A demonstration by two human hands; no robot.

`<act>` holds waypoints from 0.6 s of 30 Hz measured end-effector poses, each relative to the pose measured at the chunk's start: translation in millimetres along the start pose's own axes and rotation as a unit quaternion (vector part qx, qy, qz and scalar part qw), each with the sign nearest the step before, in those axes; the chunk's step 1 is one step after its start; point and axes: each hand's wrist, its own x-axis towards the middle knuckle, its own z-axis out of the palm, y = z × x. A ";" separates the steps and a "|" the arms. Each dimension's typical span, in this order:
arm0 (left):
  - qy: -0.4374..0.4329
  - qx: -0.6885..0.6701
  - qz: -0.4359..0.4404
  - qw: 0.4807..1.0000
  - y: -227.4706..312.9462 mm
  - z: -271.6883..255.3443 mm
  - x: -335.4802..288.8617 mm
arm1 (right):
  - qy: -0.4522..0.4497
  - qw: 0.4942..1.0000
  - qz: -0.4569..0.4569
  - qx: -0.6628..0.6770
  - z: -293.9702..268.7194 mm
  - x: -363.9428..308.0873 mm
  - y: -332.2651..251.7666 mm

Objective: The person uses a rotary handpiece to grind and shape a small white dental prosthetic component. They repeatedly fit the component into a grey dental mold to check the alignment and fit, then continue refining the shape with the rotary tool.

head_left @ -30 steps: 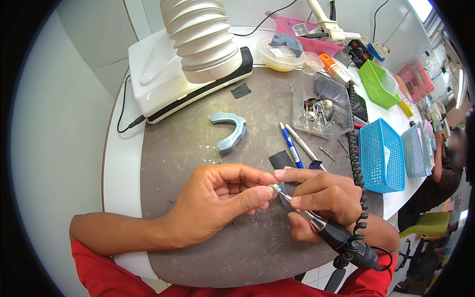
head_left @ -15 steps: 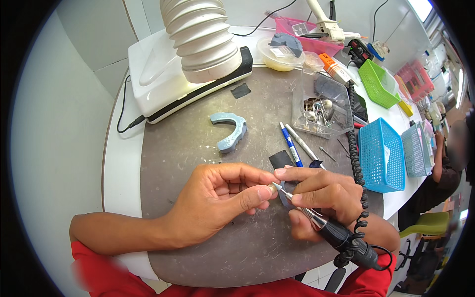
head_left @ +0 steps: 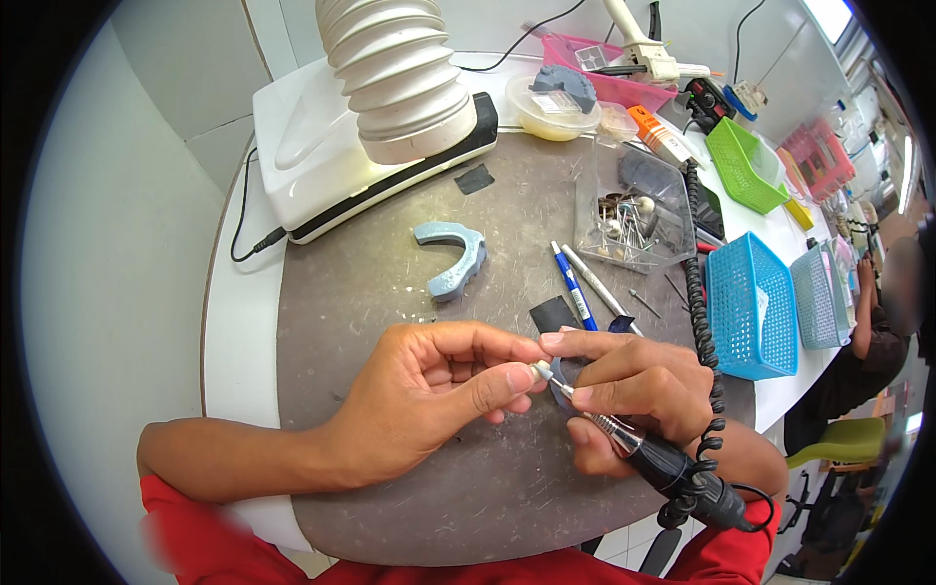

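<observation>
Small pale piece [head_left: 539, 370], looks tooth-like, sits up off the table between the left hand's fingertips, roughly mid-view; half a second ago the cone of the bit [head_left: 559, 385] showed clear beside it, now the cone is less exposed and overlaps the piece, seemingly in contact. Suggests grinding or smoothing in short touches, with hands otherwise near enough unmoved. Piece mostly covered by fingers, so its long axis and facing can't be told; exposed end is toward the bit. Left hand [head_left: 429, 405] narrow, thumb and forefinger pinching the piece. Right hand [head_left: 643, 385] holds the drill [head_left: 673, 468] like a pen, its forefinger reaching over, seemingly touching the left forefinger. Drill's long axis runs lower right to upper left, bit end toward the piece; coiled cord [head_left: 694, 283] passes beside the right hand. Farther out: blue arch model [head_left: 475, 255] lying alone on the table [head_left: 370, 283], open side left; blue pen [head_left: 575, 286] beyond the right hand.
</observation>
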 end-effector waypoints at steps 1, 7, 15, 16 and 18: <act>0.000 -0.001 -0.001 1.000 0.1 0.1 0.2 | 0.013 1.000 0.000 0.000 2.2 0.4 -0.2; -0.006 -0.006 -0.001 1.000 0.4 0.5 1.0 | 0.038 0.999 0.000 0.007 3.4 -1.5 2.6; -0.003 -0.028 -0.005 1.000 -1.1 0.3 -0.3 | 0.048 0.999 -0.003 0.015 5.9 -0.3 2.2; -0.005 -0.028 -0.004 1.000 -1.4 0.3 0.5 | 0.045 0.999 -0.001 0.013 4.6 -1.3 2.6; -0.009 -0.029 -0.003 1.000 -1.9 0.6 2.0 | 0.034 0.999 0.002 0.009 2.4 -1.3 0.9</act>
